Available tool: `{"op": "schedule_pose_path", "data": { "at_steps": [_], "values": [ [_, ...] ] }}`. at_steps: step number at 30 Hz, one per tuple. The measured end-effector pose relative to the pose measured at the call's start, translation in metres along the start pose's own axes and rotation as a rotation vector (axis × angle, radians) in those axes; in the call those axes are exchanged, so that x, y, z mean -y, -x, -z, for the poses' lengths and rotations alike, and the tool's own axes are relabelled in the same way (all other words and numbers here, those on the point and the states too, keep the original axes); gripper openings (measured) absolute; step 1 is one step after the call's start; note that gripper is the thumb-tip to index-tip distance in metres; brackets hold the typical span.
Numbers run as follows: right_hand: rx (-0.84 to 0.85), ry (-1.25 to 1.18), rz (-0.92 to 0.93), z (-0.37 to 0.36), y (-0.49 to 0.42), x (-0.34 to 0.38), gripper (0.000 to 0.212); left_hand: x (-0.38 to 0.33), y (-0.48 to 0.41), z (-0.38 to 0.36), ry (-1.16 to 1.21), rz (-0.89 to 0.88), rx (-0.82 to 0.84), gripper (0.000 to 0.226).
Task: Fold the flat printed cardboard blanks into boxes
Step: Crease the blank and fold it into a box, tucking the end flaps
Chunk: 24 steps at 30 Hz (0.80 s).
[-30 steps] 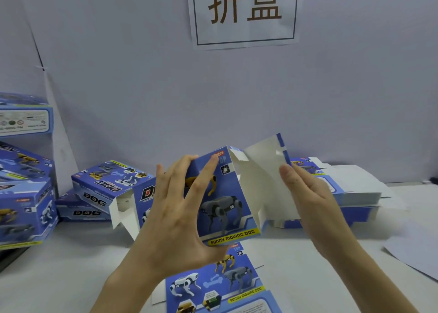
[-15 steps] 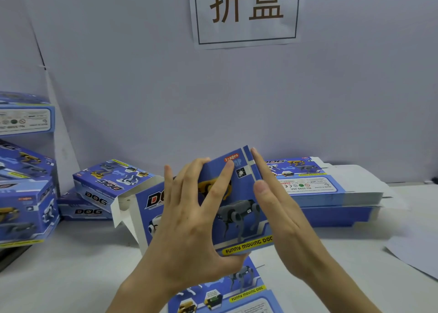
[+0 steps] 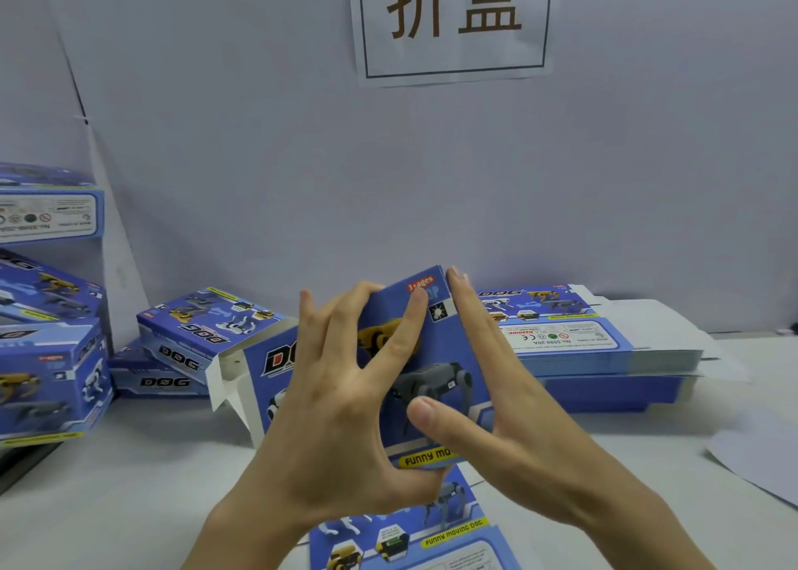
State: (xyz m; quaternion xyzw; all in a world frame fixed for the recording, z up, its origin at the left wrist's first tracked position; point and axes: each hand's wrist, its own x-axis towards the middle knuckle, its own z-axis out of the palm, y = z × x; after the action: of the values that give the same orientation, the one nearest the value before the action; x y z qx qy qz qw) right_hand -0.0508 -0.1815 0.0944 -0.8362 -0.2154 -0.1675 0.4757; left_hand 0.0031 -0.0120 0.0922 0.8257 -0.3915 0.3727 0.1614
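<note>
I hold a blue printed dog box (image 3: 436,366) upright above the table, partly folded. My left hand (image 3: 345,405) grips its front face, fingers spread over the print and thumb under the bottom edge. My right hand (image 3: 496,397) presses flat against the box's right side with straight fingers, its thumb lying across the front. The box's left end (image 3: 233,379) stays open, with white flaps showing. A stack of flat blanks (image 3: 604,349) lies behind my right hand. Another flat blank (image 3: 410,535) lies on the table under my hands.
Folded blue boxes stand stacked at the left edge (image 3: 47,371), and two more lie behind the held box (image 3: 194,332). A paper sign (image 3: 453,21) hangs on the grey wall. A white sheet (image 3: 760,457) lies on the table at right.
The white side flap that stood open on the right has been folded shut. My right hand moved in from the flap's edge and now lies flat against that side.
</note>
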Motion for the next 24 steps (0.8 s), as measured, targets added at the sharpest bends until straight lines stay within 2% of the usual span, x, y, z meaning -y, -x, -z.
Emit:
{"op": "schedule_pose_path", "data": {
  "at_steps": [6, 10, 12, 13, 15, 17, 21, 24],
  "values": [
    [-0.027, 0.194, 0.061, 0.006, 0.002, 0.0, 0.091, -0.002, 0.001, 0.002, 0.045, -0.007, -0.022, 0.108],
    [0.028, 0.207, 0.15, -0.001, 0.003, 0.005, 0.087, -0.005, -0.003, 0.003, -0.004, -0.074, -0.027, 0.103],
    [0.043, 0.104, 0.137, -0.006, 0.003, 0.004, 0.083, -0.003, -0.005, 0.003, -0.027, -0.088, -0.017, 0.103],
    [0.035, 0.034, 0.112, -0.006, 0.002, 0.003, 0.074, -0.001, -0.005, 0.004, -0.013, -0.074, -0.002, 0.106],
    [-0.038, -0.077, 0.062, 0.0, -0.002, -0.001, 0.056, 0.004, -0.003, 0.004, 0.047, -0.024, 0.024, 0.115],
    [-0.11, -0.137, 0.026, 0.012, -0.004, -0.008, 0.05, 0.006, -0.001, 0.003, 0.096, 0.02, 0.042, 0.124],
    [-0.119, 0.132, 0.005, 0.018, -0.007, -0.011, 0.038, 0.006, -0.001, -0.003, 0.11, 0.025, 0.035, 0.123],
    [-0.128, 0.129, -0.012, 0.018, -0.006, -0.007, 0.053, 0.006, 0.0, -0.004, 0.074, 0.019, 0.044, 0.124]
  ]
}}
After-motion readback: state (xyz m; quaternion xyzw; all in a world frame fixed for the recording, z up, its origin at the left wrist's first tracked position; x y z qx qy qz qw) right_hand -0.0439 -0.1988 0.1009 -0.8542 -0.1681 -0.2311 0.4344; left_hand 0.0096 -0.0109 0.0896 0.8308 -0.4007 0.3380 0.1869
